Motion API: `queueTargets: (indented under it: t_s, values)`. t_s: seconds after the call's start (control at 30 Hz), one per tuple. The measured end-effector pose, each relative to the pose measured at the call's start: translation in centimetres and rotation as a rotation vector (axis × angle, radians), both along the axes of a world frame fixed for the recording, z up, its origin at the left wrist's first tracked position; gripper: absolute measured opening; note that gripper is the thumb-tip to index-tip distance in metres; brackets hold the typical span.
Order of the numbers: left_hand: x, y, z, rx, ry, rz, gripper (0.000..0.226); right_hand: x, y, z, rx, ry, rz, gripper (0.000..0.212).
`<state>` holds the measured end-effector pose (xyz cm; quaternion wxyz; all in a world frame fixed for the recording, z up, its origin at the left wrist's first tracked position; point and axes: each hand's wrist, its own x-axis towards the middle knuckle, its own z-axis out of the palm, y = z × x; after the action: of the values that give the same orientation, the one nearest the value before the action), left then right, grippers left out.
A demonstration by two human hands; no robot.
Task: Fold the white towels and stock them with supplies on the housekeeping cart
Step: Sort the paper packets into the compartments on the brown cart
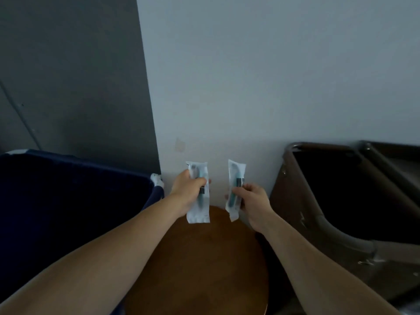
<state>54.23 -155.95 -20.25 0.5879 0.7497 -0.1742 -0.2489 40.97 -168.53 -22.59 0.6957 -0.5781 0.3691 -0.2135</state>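
My left hand [188, 189] grips a white sealed packet [200, 212] with a teal toothbrush-like item inside, held upright. My right hand [252, 198] pinches a second white packet [235, 176] of the same kind, tilted slightly. Both packets hang in the air above the far edge of a round brown wooden table [200, 264], close to the white wall. No white towels are in view.
A dark navy fabric bin [68, 201] stands at the left, with a white corner fitting [157, 179] on its rim. Brown cart bins [341, 201] with dark interiors stand at the right. A grey panel [68, 76] and a white wall [272, 76] fill the background.
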Motion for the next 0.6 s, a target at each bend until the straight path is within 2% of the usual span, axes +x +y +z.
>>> queueTargets:
  t_s: [0.33, 0.47, 0.6]
  values:
    - [-13.5, -7.4, 5.7, -0.128, -0.061, -0.276, 0.006, -17.2, -3.8, 5.9, -0.215, -0.063, -0.254, 0.03]
    - [-22.1, -12.6, 7.8, -0.18, -0.047, -0.412, 0.008, -26.7, -7.6, 6.8, -0.252, -0.077, -0.356, 0.045]
    - [-30.3, -17.5, 8.9, -0.213, -0.029, -0.472, 0.016, -35.6, -11.3, 6.8, -0.292, 0.04, -0.414, 0.03]
